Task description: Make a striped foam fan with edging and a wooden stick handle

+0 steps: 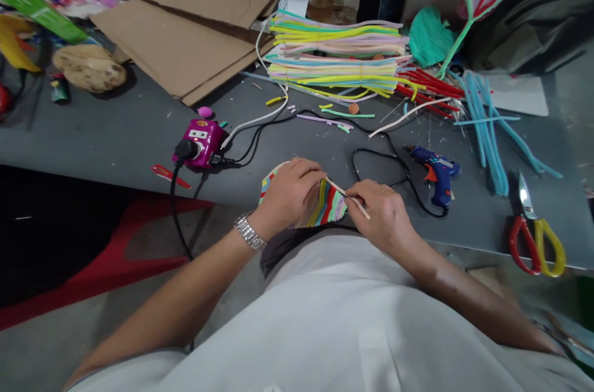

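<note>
A person in a white top bends over a striped piece (330, 206) at the near edge of a gray surface (130, 138), between the two hands and just in front of the body. The left hand (296, 185), with a metal-banded watch (249, 232) at its wrist, clamps the piece from above, fingers covering much of its yellow, red, green and lilac bands. The right hand (383, 209) pinches a cream strip (361, 205) between thumb and fingers; the strip runs along the piece's upper right edge. Whether the strip is fixed there cannot be told.

To the right, a blue glue gun (436, 172) lies on its side near its looped black cord, with red-and-yellow-handled scissors (531, 228) farther right, their handles reaching the surface's near edge. Light blue stems (487, 132) lie above the scissors. Bundles of pastel and yellow stems (334, 64) stretch across the back, beside sheets of brown cardboard (180, 39). On the left, a purple power adapter (199, 141) sits with a black plug in its side, a red strip-shaped object (171, 176) near it.
</note>
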Demonstrator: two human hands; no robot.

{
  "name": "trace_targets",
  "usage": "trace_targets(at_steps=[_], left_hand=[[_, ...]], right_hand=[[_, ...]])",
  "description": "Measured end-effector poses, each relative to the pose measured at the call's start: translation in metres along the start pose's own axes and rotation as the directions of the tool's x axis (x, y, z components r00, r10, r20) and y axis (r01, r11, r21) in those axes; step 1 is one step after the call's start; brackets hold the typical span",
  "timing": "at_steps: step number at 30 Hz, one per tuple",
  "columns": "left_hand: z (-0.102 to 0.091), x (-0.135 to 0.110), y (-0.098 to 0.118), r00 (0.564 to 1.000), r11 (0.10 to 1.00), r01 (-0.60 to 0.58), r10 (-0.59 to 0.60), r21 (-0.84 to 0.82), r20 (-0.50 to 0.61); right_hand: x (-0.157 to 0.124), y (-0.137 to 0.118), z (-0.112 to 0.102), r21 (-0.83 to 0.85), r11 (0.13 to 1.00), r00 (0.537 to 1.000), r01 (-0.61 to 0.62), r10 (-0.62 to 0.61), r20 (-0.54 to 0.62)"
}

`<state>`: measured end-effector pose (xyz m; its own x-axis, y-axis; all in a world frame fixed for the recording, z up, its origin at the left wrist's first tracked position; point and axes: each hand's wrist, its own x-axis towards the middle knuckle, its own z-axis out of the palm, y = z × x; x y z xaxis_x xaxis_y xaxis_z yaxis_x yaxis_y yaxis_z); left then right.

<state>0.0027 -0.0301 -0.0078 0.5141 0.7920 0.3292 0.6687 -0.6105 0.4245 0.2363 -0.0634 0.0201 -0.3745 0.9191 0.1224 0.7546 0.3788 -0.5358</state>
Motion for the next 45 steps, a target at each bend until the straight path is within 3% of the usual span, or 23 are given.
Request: trace_targets(at_steps=[6, 13, 20, 30, 36, 41, 45], left_hand=[[0.008, -0.010, 0.005, 0.997, 0.996, -0.075, 0.076, 0.046, -0.023], [0.007, -0.009, 0.007, 0.995, 0.989, -0.098, 0.095, 0.114, 0.027], [0.008, -0.017, 0.003, 0.977, 0.983, 0.106, -0.075, 0.148, -0.201], [0.002, -0.014, 0.008, 0.997, 0.978, 0.073, -0.067, 0.194, -0.039], [0.004, -0.014, 0.009, 0.995, 0.989, 0.058, -0.047, 0.135, -0.082], [0.008, -0.014, 0.011, 1.000, 0.998, -0.017, 0.019, 0.068, -0.025], [0.011, -0.013, 0.013, 0.998, 0.995, 0.030, -0.025, 0.098, -0.055]], right_hand=[[0.008, 0.000, -0.007, 0.004, 0.992, 0.990, -0.127, 0.127, 0.057], [0.009, -0.004, -0.009, 0.056, 0.990, 0.985, -0.132, 0.124, 0.116], [0.006, -0.004, -0.010, 0.103, 0.986, 0.988, -0.133, 0.125, 0.086], [0.002, -0.005, -0.006, 0.151, 0.987, 0.998, -0.048, 0.043, 0.037], [0.003, -0.006, -0.007, 0.153, 0.988, 0.999, -0.008, 0.015, -0.045], [0.008, -0.008, -0.005, 0.162, 0.987, 0.998, -0.013, 0.022, -0.059], [0.019, -0.006, -0.004, 0.223, 0.974, 0.996, -0.028, 0.046, -0.079]])
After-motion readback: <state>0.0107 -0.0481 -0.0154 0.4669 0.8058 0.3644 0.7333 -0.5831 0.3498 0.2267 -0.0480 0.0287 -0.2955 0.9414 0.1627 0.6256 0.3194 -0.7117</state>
